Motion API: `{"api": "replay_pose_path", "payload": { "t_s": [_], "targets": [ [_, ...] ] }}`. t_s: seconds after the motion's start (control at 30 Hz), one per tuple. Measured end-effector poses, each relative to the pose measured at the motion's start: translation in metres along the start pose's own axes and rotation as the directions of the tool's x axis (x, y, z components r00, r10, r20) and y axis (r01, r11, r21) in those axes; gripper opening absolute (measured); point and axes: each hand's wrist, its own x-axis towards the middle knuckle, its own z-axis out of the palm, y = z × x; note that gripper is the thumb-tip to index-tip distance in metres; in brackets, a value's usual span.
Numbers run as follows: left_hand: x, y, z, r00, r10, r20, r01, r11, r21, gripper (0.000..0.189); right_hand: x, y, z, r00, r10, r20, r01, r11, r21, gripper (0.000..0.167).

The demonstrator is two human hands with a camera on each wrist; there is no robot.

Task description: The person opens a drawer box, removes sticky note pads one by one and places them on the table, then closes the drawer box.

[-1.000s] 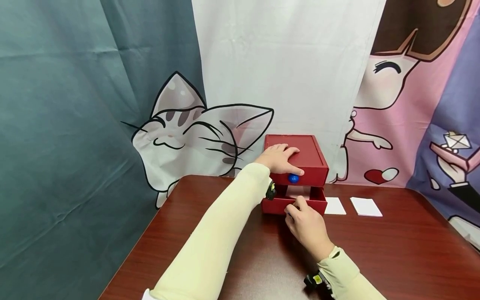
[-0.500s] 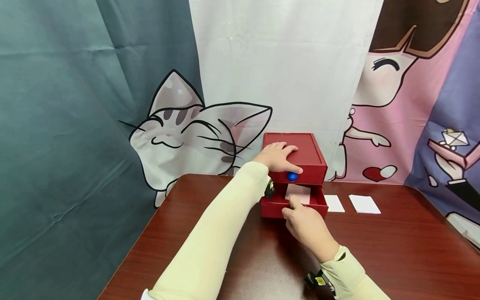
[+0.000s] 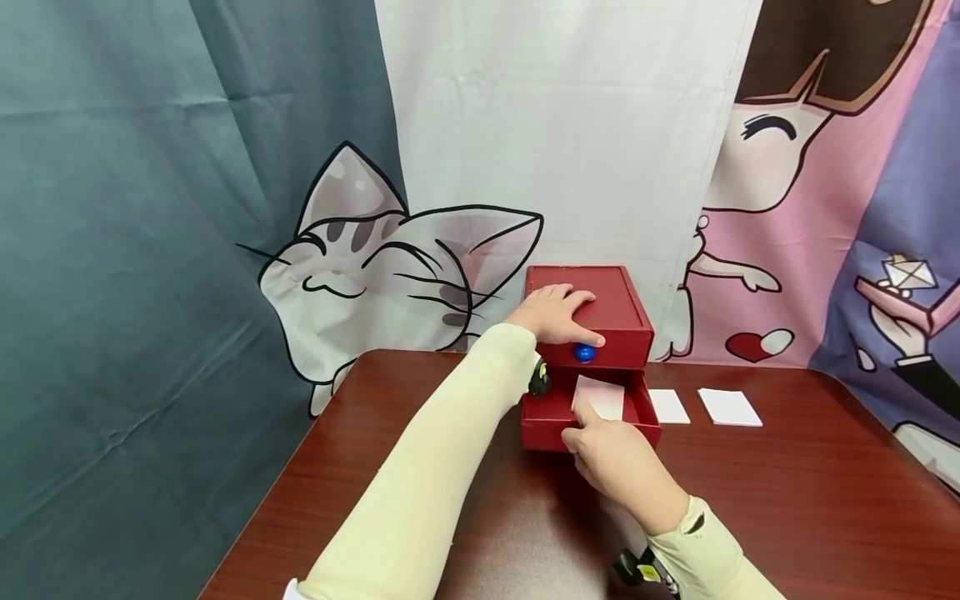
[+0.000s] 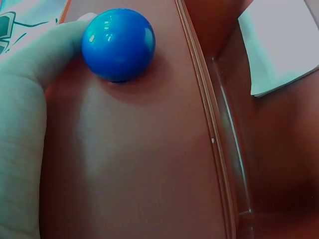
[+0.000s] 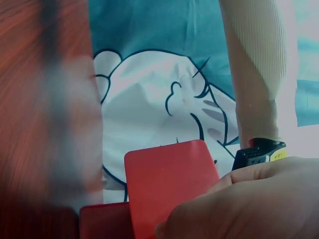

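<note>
A red box with two drawers (image 3: 622, 300) stands at the back of the table. My left hand (image 3: 555, 315) rests open on its top, thumb beside the upper drawer's blue knob (image 3: 584, 353), also close up in the left wrist view. The lower drawer (image 3: 542, 433) is pulled out, with pale paper (image 3: 600, 397) lying in it. My right hand (image 3: 618, 462) is at the middle of that drawer's front, fingers curled in a pinch that hides the lower knob. The right wrist view has the drawer's red front (image 5: 169, 179) beside the hand.
Two white stacks of paper lie on the table right of the box, a nearer stack (image 3: 669, 407) and a farther stack (image 3: 730, 407). A printed curtain (image 3: 465, 150) hangs behind the brown table (image 3: 787, 500).
My right hand has drawn the lower drawer farther out toward me, and more of the paper inside shows. My left hand has stayed on top of the box.
</note>
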Motion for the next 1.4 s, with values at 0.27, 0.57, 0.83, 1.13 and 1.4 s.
{"api": "replay_pose_path", "payload": {
  "t_s": [0.27, 0.57, 0.83, 1.13, 1.4],
  "targets": [
    [0.002, -0.001, 0.0, 1.0, -0.005, -0.003, 0.005, 1.0, 0.008, 0.085, 0.001, -0.003, -0.015, 0.997, 0.043, 0.062, -0.043, 0.999, -0.005, 0.023],
    [-0.001, -0.002, 0.001, 1.0, -0.004, 0.001, 0.004, 1.0, 0.004, 0.085, 0.006, 0.018, -0.045, 0.993, 0.084, -0.084, -0.081, 0.996, 0.039, 0.013],
    [-0.003, -0.002, -0.002, 1.0, 0.015, -0.001, -0.015, 1.0, -0.004, 0.084, 0.034, 0.076, -0.04, 0.962, 0.105, 0.251, -0.139, 0.982, 0.124, 0.007],
    [-0.001, -0.005, -0.001, 1.0, 0.003, 0.022, -0.003, 1.0, 0.002, 0.084, 0.051, 0.1, 0.006, 0.871, -0.013, 0.492, -0.07, 0.986, 0.15, 0.011],
    [0.0, -0.004, -0.001, 1.0, 0.024, 0.013, -0.024, 1.0, -0.002, 0.084, 0.051, 0.103, 0.015, 0.837, -0.03, 0.547, -0.031, 0.994, 0.103, 0.004]
  ]
}}
